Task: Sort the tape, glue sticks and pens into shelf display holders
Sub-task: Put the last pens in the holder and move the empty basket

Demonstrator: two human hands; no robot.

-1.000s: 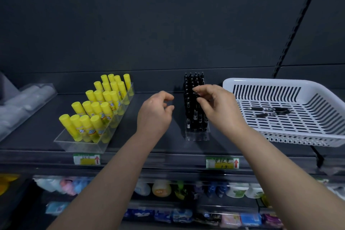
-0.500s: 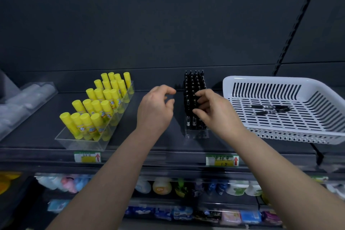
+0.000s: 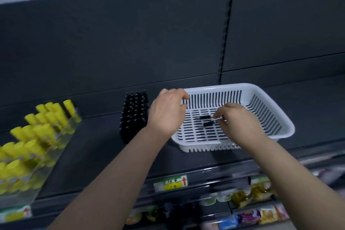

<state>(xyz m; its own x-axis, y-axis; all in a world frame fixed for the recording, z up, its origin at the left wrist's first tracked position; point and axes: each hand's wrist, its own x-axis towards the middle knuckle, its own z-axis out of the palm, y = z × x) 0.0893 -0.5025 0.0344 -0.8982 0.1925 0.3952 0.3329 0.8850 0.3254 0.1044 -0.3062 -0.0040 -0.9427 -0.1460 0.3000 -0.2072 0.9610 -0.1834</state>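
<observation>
The glue sticks (image 3: pixel 37 134) at eight o'clock are bright yellow with multicoloured label bands. The racked pens (image 3: pixel 134 114) are black. The basket (image 3: pixel 248 86) at three o'clock is white, patterned with rows of slots; the loose pens (image 3: pixel 206 120) in it are black. The shelf (image 3: pixel 97 155) and back panel (image 3: pixel 112 43) are dark grey. The price label (image 3: pixel 170 182) at six o'clock is green and yellow with a red arrow.

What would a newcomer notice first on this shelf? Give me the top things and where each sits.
The white basket on the right of the shelf draws the eye: the right hand pinches one of the loose pens lying inside it, and the left hand is at its left rim. Next come the bright yellow glue sticks in rows at far left, blurred, and the upright pen block standing between them and the basket.
</observation>
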